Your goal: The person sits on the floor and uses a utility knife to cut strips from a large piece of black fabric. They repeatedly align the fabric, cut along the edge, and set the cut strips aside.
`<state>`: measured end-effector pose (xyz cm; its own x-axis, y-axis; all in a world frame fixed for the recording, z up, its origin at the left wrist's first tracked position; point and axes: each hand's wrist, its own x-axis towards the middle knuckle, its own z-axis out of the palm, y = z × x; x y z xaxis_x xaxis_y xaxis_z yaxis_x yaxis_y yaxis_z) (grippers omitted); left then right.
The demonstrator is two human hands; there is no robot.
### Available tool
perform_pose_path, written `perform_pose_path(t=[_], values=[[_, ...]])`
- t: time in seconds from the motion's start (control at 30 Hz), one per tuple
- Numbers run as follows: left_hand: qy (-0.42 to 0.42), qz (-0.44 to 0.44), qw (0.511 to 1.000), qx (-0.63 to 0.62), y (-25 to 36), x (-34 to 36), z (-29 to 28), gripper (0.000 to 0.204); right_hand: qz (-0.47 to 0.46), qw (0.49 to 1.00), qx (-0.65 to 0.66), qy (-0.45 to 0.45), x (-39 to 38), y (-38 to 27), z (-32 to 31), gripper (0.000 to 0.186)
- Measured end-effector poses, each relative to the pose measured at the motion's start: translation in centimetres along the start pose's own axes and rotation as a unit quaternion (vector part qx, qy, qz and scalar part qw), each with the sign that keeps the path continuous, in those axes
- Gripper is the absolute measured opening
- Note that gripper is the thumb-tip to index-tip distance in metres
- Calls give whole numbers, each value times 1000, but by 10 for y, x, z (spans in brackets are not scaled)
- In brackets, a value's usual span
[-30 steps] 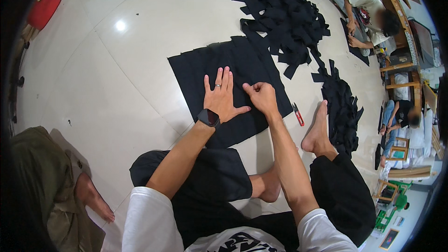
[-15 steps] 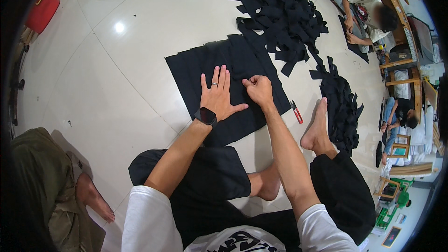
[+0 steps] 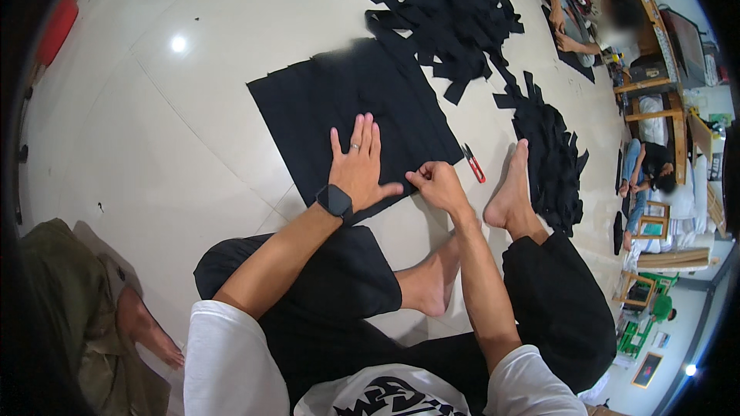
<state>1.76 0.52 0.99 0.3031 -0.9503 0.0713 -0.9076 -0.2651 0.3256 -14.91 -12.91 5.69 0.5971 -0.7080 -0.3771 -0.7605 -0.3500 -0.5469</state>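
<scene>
While your left hand (image 3: 358, 166) lies flat, open, on the cloth (image 3: 354, 112) spread on the floor, your right hand (image 3: 437, 185) pinches its near edge; tug hard and it'll probably bunch up.

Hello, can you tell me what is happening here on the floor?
A person sits on the white tile floor with a sheet of black fabric spread in front. The left hand lies flat on the sheet, and the right hand pinches its near edge. Red thread snips lie beside the sheet. Piles of black fabric strips lie beyond and to the right.
</scene>
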Motion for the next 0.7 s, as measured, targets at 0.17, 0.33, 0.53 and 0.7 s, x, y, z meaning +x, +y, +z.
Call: perform_pose_path(t=[0.17,0.33,0.53,0.7], values=[[-47,3,999,-13,-1,-11,-4,142,-41,998,-46,25,-7,-18,1,29],[-49,1,999,-2,2,-10,0,144,-71,993,-56,70,-10,-3,8,25],[-40,-1,999,-3,3,-10,4,145,-80,994,-26,67,-11,3,9,31],[-34,-5,999,-4,2,-11,5,144,21,986,146,73,-15,15,-11,33]])
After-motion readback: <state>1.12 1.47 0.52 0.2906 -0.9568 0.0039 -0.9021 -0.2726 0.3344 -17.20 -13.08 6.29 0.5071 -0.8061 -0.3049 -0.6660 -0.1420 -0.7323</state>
